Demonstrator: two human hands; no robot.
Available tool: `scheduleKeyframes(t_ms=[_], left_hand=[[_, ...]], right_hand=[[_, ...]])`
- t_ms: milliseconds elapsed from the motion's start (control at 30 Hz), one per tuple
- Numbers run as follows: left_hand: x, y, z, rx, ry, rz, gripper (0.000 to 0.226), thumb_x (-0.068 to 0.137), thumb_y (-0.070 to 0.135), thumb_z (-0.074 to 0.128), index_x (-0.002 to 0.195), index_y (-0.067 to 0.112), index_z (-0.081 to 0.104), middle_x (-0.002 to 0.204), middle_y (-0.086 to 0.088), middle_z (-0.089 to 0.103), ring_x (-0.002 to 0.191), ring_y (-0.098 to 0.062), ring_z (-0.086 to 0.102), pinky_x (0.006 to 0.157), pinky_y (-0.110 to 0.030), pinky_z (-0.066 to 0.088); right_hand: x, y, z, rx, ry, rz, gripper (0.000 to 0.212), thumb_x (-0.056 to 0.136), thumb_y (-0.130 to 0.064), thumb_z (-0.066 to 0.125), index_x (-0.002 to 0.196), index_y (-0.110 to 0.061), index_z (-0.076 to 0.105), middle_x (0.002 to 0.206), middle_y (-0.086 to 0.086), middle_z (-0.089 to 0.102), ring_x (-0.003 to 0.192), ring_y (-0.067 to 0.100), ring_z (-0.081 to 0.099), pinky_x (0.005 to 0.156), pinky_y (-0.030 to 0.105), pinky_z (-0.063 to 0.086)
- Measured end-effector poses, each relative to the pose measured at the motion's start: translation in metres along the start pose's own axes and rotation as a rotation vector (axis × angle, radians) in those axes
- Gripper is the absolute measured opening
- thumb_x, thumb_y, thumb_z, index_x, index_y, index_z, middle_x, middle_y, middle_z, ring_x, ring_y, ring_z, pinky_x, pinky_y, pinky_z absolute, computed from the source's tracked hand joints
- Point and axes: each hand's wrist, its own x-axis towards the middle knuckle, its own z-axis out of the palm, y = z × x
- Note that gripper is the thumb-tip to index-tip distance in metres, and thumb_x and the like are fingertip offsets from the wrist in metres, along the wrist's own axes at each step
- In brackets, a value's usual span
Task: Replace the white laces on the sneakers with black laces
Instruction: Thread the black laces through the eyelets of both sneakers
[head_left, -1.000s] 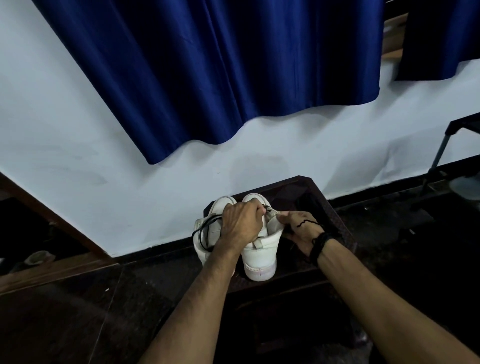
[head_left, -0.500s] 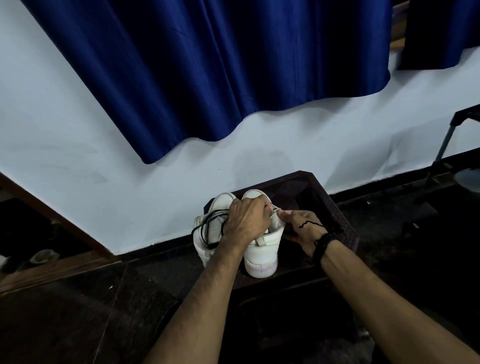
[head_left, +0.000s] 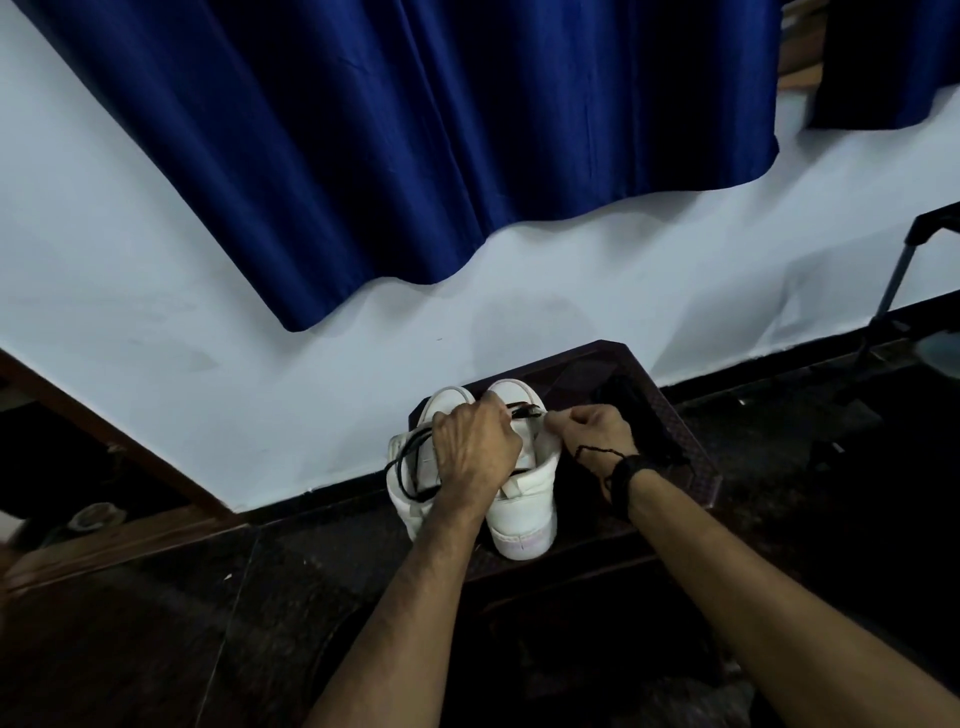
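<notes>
The head view showed two white sneakers (head_left: 522, 519) standing side by side, touching, on one small dark counter (head_left: 685, 441) set against the pale wall (head_left: 156, 312), heels toward the person and toes toward the wall. Two bare hands worked over the pair. The left hand (head_left: 475, 449) lay on top of the sneakers, covering the gap between them and most of the tongue area, its fingers (head_left: 493, 410) curled down and closed around something at the upper eyelets; exactly what they pinched was hidden under the knuckles. One black lace (head_left: 402, 467) looped out from beneath that hand, hanging over the outer side of the left-side sneaker and curving back under the wrist, and a short dark stretch of it ran from the left hand's fingertips across the top of the right-side sneaker toward the right hand (head_left: 592, 434). The right hand sat just beside the right-side sneaker's collar, fingers drawn together in a narrow pinch at the sneaker's upper edge, apparently on the lace end, though the end itself was too small to make out. One black band (head_left: 626, 475) circled the right wrist. Above the sneakers, one large blue curtain (head_left: 415, 130) hung down the wall, with a second dark curtain (head_left: 883, 62) up at the corner beyond the counter.
</notes>
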Motion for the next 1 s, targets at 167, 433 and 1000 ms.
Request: scheduleKeyframes(t_ms=[167, 433, 1000], left_hand=[[-0.002, -0.002, 0.001, -0.044, 0.033, 0.012, 0.014, 0.093, 0.022, 0.051, 0.101, 0.024, 0.062, 0.087, -0.005, 0.073, 0.089, -0.027, 0.066, 0.084, -0.038, 0.039], [-0.003, -0.001, 0.000, -0.028, 0.029, 0.005, 0.014, 0.094, 0.026, 0.051, 0.103, 0.025, 0.062, 0.089, -0.005, 0.072, 0.091, -0.027, 0.066, 0.085, -0.039, 0.039], [-0.003, 0.000, 0.000, -0.072, 0.050, 0.063, 0.013, 0.097, 0.032, 0.050, 0.102, 0.027, 0.061, 0.087, 0.000, 0.072, 0.090, -0.023, 0.066, 0.085, -0.038, 0.036]], right_hand=[[0.006, -0.011, 0.001, -0.117, 0.015, -0.002, 0.026, 0.071, -0.044, 0.081, 0.069, -0.018, 0.076, 0.073, 0.001, 0.073, 0.076, 0.017, 0.070, 0.076, 0.035, 0.059], [0.003, -0.005, 0.003, -0.076, 0.051, -0.031, 0.028, 0.074, -0.039, 0.079, 0.071, -0.012, 0.075, 0.073, 0.010, 0.073, 0.066, 0.014, 0.064, 0.067, 0.032, 0.055], [0.008, 0.009, -0.028, 0.380, -0.414, 0.225, 0.013, 0.088, -0.015, 0.066, 0.100, -0.011, 0.071, 0.087, -0.001, 0.073, 0.078, 0.011, 0.066, 0.074, 0.024, 0.048]])
